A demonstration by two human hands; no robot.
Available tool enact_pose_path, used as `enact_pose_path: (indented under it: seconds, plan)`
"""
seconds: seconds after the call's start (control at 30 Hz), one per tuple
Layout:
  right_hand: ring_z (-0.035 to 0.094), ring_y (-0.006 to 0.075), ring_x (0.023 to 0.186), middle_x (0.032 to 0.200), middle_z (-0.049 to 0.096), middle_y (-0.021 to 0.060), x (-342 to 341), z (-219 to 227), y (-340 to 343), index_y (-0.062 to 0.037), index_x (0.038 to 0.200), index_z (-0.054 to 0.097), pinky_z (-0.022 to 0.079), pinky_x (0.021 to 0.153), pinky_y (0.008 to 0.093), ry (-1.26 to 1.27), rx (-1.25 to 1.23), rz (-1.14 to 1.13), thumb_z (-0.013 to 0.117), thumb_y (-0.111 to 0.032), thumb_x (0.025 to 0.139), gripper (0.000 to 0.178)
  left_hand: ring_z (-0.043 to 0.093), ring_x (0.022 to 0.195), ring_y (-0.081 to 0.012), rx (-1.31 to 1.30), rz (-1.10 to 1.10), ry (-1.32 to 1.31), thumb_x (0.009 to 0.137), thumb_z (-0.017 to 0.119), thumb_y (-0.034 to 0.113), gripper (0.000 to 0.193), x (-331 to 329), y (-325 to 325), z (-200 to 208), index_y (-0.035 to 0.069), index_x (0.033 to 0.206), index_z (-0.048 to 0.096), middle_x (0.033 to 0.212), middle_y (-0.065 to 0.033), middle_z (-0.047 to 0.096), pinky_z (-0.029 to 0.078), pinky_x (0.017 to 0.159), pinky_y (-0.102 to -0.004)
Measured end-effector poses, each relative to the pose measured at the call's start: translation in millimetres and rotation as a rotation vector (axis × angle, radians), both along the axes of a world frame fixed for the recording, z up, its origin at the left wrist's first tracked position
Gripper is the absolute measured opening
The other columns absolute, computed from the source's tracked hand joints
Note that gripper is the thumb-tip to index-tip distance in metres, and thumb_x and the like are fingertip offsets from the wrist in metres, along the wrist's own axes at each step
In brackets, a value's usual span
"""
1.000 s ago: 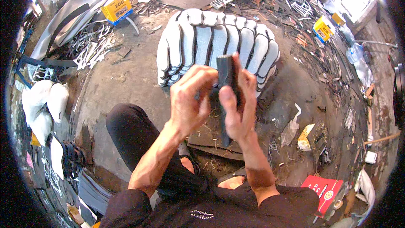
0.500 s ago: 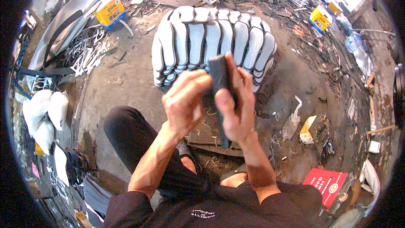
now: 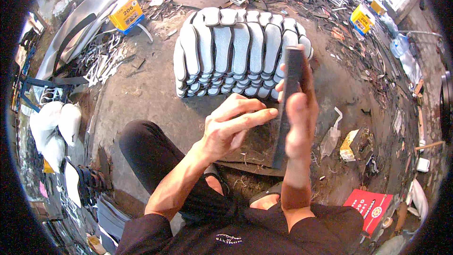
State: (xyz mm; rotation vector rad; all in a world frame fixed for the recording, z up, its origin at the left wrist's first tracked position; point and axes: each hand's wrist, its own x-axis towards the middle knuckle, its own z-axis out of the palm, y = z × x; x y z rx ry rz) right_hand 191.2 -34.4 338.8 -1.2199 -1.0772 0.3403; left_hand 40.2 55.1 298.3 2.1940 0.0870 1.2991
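Observation:
My right hand point(image 3: 302, 123) grips a long, flat black sole-like piece point(image 3: 293, 68), held nearly upright and seen almost edge-on. Its fingers lie behind the piece and the thumb is on the near side. My left hand point(image 3: 231, 125) has its index finger stretched out, the tip at the piece's left edge; the other fingers are loosely bent and hold nothing. I cannot tell whether that fingertip touches. Beyond both hands, a broad pile of insoles point(image 3: 239, 49) with pale grey-blue tops and dark edges lies on the floor in overlapping rows.
Yellow-and-blue boxes stand at the far left point(image 3: 126, 15) and far right point(image 3: 362, 19). White bags point(image 3: 49, 125) and sandals point(image 3: 78, 184) lie on the left. A red box point(image 3: 368, 210) sits at the near right. Offcuts point(image 3: 106, 59) litter the floor. My bent knee point(image 3: 141, 137) is left of my hands.
My right hand has moved right with the black piece, turning it more edge-on. My left hand has shifted slightly right and lower, its index finger now extended toward the piece.

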Motion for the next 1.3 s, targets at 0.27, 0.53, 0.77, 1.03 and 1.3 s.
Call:
enact_pose_path:
  seconds: [0.27,0.53,0.77,1.03,1.3]
  plan:
    - [0.054,0.0258,0.144,0.16,0.057,0.0134,-3,-55,9,-0.004,0.171,0.043,0.037,0.124,0.0405,-0.002,-0.039,0.125,0.064,-0.038,0.112,0.071,0.07,0.094,-0.0139,-0.555,0.295,-0.049,0.112,0.067,0.013,0.019,6,-4,16,0.001,0.116,0.08,0.102,-0.0066,0.079,0.055,0.086,-0.0302]
    - [0.062,0.0207,0.113,0.145,0.064,0.0081,16,-28,11,-0.0027,0.17,0.043,0.046,0.108,0.0349,-0.053,-0.016,-0.048,0.056,-0.05,0.114,0.074,0.071,0.075,-0.026,-0.2,0.397,0.256,0.093,0.086,0.011,0.014,5,-7,-6,0.004,0.089,0.075,0.083,-0.0086,0.072,0.057,0.067,-0.0382]
    - [0.05,0.0487,0.134,0.145,0.064,0.0257,-8,-54,13,-0.0193,0.165,0.057,0.041,0.121,0.0554,-0.584,-0.143,-0.072,0.079,-0.047,0.097,0.077,0.067,0.063,-0.0318,-0.113,0.617,0.224,0.073,0.079,-0.002,0.012,-13,4,-6,0.004,0.075,0.068,0.07,-0.0135,0.064,0.055,0.062,-0.04]
    - [0.052,0.0348,0.131,0.138,0.065,0.0191,18,-66,19,-0.0084,0.167,0.051,0.041,0.119,0.0465,-0.246,-0.056,-0.16,0.074,-0.036,0.103,0.074,0.054,0.075,-0.0002,-1.229,0.011,0.095,0.097,0.089,0.012,0.03,4,13,-10,0.011,0.078,0.066,0.082,0.0093,0.067,0.044,0.07,-0.0216]
    - [0.055,0.0384,0.127,0.14,0.061,0.0242,1,-50,16,-0.0106,0.168,0.051,0.043,0.116,0.0476,-0.367,-0.223,0.009,0.072,-0.04,0.104,0.074,0.048,0.067,0.001,-0.876,0.226,0.112,0.094,0.082,0.0,0.021,10,0,-24,0.006,0.082,0.065,0.074,0.0112,0.058,0.039,0.058,-0.0214]
